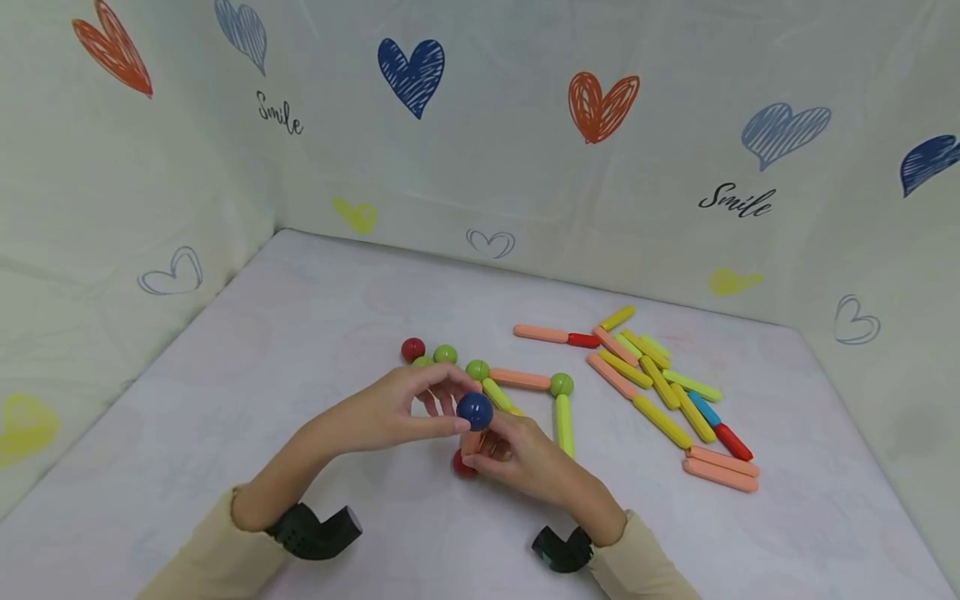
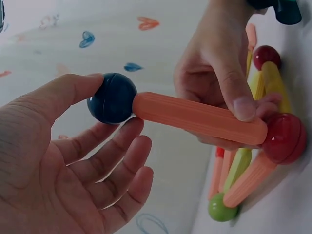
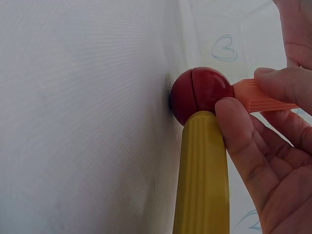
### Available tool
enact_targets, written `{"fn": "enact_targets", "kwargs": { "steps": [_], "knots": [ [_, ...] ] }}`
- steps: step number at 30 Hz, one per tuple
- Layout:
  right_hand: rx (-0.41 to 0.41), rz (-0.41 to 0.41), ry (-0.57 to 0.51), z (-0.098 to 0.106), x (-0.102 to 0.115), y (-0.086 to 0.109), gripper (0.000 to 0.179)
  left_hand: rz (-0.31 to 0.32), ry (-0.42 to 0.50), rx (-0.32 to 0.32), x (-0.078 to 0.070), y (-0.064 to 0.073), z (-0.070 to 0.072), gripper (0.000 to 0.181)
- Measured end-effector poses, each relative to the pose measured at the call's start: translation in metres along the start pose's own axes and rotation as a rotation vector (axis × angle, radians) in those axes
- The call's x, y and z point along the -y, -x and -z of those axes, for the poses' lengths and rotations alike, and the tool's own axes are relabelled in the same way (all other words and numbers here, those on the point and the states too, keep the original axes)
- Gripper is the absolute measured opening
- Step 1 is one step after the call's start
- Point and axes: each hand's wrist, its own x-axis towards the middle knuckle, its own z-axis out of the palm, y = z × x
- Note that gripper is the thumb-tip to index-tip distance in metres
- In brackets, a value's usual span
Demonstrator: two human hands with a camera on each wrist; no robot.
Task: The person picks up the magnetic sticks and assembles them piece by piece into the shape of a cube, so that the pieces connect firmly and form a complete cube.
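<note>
My left hand [image 1: 375, 408] pinches a glossy dark blue ball [image 1: 475, 411] between thumb and fingers. The ball sits at the upper end of a ribbed orange stick [image 2: 195, 114]. With thumb and fingers, my right hand [image 1: 540, 458] grips that stick near its lower end, where a red ball [image 2: 284, 138] joins it. In the right wrist view a yellow stick [image 3: 202, 175] also meets this red ball, close to my fingertip. Behind the hands, a green ball [image 1: 477, 370] connects to an orange stick [image 1: 521, 379] and a lime-green stick [image 1: 498, 396].
Another green ball [image 1: 562, 384] links the orange stick to an upright-looking lime stick [image 1: 564, 425]. Further left lie a red ball [image 1: 412, 349] and a green ball [image 1: 446, 355]. Several loose sticks [image 1: 660, 383] spread across the right of the white table [image 1: 337, 283], before a patterned cloth wall.
</note>
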Motion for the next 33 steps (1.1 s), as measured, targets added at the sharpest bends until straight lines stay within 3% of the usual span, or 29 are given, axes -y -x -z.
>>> {"fn": "enact_targets", "kwargs": {
  "steps": [14, 20, 25, 33],
  "knots": [
    [-0.017, 0.055, 0.001, -0.001, -0.004, 0.001, 0.029, -0.031, 0.064, 0.029, 0.011, -0.005, -0.005, 0.039],
    [-0.001, 0.019, -0.005, 0.0, -0.003, 0.001, 0.034, -0.018, 0.095, 0.067, 0.013, -0.007, -0.008, 0.035],
    [-0.001, 0.012, -0.011, 0.001, -0.002, 0.001, 0.032, -0.008, 0.118, 0.061, 0.014, -0.009, -0.009, 0.037],
    [0.012, 0.037, -0.021, 0.001, -0.003, 0.0, 0.018, -0.089, 0.089, 0.048, 0.024, -0.011, -0.013, 0.035]
  ]
}}
